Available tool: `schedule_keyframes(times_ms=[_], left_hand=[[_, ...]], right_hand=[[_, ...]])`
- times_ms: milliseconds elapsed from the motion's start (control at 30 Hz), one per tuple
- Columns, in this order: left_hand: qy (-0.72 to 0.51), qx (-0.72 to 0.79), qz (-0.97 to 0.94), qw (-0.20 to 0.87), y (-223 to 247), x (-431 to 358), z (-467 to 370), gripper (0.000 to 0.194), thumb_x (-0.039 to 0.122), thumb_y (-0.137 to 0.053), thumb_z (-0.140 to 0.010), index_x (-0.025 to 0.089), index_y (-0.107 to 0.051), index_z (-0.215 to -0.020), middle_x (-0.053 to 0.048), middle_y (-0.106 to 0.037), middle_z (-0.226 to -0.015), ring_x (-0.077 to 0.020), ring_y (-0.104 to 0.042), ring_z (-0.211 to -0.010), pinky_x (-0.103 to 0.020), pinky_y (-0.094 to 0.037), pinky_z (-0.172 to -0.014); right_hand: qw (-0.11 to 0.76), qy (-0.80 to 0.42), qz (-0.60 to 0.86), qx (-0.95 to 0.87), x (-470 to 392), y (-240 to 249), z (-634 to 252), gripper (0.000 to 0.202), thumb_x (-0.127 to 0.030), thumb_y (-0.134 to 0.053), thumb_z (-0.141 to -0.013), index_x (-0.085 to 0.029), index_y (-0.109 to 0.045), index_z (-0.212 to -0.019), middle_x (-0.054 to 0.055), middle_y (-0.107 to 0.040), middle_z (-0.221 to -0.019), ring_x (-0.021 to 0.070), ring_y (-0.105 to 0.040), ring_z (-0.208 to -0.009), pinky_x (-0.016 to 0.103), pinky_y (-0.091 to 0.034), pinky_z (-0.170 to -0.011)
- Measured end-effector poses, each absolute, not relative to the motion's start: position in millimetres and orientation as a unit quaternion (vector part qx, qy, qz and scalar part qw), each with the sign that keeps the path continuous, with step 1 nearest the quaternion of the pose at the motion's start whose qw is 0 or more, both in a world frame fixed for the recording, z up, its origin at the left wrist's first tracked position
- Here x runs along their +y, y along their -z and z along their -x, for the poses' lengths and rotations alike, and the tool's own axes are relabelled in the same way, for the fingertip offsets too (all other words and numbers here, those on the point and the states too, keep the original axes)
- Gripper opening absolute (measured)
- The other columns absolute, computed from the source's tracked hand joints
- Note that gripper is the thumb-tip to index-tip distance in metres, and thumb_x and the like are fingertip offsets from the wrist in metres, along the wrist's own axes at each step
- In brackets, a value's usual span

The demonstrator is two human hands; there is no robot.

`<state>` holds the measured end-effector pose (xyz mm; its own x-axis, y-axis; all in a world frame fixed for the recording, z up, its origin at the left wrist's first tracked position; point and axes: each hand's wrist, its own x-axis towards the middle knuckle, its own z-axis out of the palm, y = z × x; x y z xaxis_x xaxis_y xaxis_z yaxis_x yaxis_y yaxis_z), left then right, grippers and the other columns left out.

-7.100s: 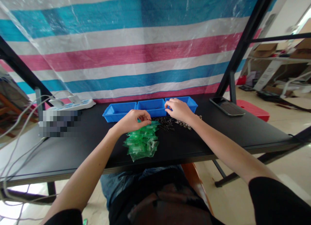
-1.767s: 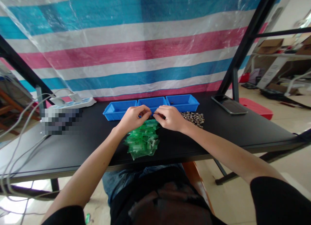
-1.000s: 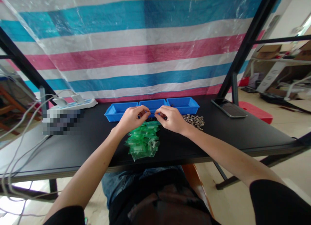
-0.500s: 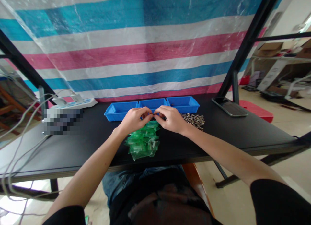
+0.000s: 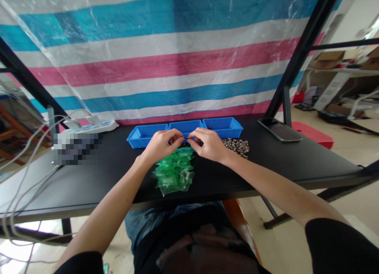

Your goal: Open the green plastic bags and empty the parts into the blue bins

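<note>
The left hand [image 5: 163,143] and right hand [image 5: 209,143] pinch a thin dark piece [image 5: 186,138], fingers nearly together. Green packets [image 5: 174,172] lie near 3 blue trays [image 5: 226,133].

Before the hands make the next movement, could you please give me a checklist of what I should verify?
1. Left grip closed: ok, pinching.
2. Right grip closed: ok, pinching, facing the left one.
3. Dark piece between both grips correctly fitted: cannot tell, too small.
4. Green bags close by: ok, piled just in front.
5. Metal parts contained: not ok, loose on the table.
6. Phone apart from the right arm: ok.
</note>
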<state>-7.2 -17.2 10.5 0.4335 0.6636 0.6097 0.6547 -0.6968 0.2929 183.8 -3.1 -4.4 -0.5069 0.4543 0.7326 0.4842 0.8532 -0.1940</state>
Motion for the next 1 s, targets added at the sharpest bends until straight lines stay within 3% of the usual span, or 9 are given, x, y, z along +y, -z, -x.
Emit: schedule_keyframes(times_ms=[467,1000], left_hand=[[-0.350,0.374,-0.858,0.031,-8.7,-16.4,9.0,0.016,0.026,-0.055,-0.079,0.017,-0.057,-0.092,0.002,-0.062,-0.065,-0.0097,-0.057,-0.058,-0.020,-0.044,-0.059],[-0.356,0.380,-0.853,0.030,-13.2,-19.3,10.1,0.010,0.024,-0.049,-0.078,0.017,-0.055,-0.083,0.002,-0.060,-0.065,-0.0104,-0.056,-0.059,-0.021,-0.045,-0.060]], right_hand=[[0.421,0.023,0.263,-0.868,-3.2,3.5,-184.3,0.010,-0.019,-0.053,-0.082,-0.014,-0.061,-0.080,0.001,-0.053,-0.064,0.0119,-0.050,-0.063,0.023,-0.037,-0.061],[0.421,0.016,0.269,-0.866,-4.0,1.6,-185.0,0.010,-0.020,-0.053,-0.083,-0.015,-0.061,-0.080,0.001,-0.054,-0.065,0.0124,-0.050,-0.063,0.023,-0.038,-0.061]])
